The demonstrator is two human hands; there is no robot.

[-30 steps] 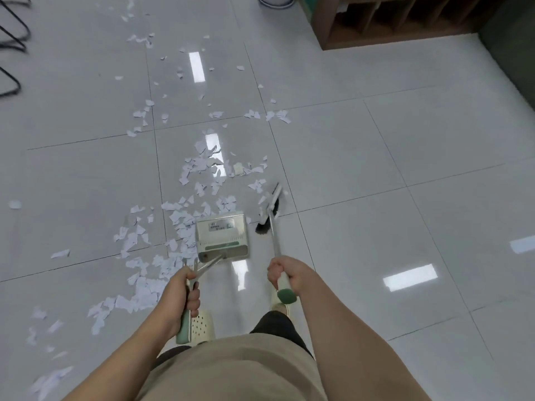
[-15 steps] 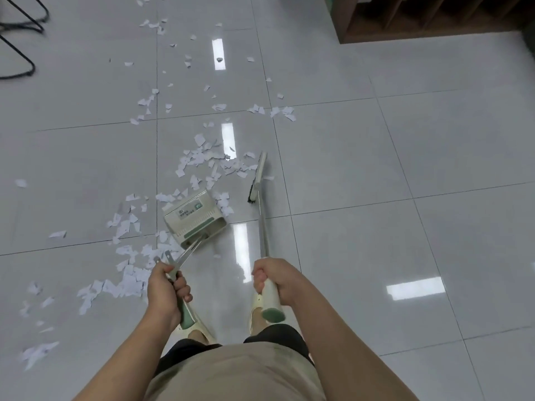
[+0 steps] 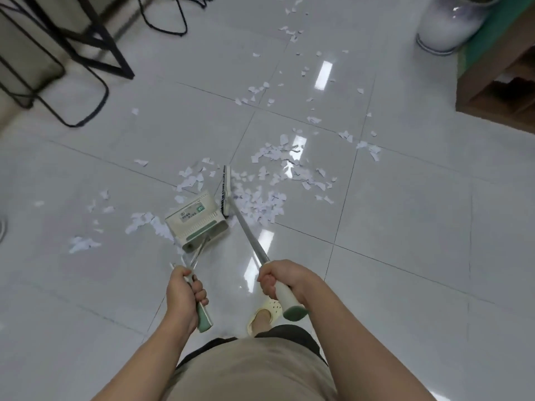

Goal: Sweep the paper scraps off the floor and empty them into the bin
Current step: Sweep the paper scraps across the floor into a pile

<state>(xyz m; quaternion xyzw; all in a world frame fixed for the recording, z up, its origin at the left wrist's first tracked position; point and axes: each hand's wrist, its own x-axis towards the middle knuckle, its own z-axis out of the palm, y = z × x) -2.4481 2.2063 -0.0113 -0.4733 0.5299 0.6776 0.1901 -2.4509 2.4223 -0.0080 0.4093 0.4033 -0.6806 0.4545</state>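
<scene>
Fingers point(image 3: 202, 293) of left hand point(image 3: 183, 296) grip the cream-and-green dustpan point(image 3: 197, 222) handle; right hand point(image 3: 285, 280) grips the metal-handled broom point(image 3: 226, 192). White paper scraps point(image 3: 260, 198) lie scattered on the grey tiled floor point(image 3: 405, 227), beside the broom head.

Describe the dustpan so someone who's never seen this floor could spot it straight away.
Start at the grey tiled floor and find the densest patch of paper scraps near its middle. At the left edge of that patch sits the dustpan, a cream box-shaped pan on a long handle held by the left hand. Unlike the thin broom head beside it, it carries a printed label and green trim.
</scene>
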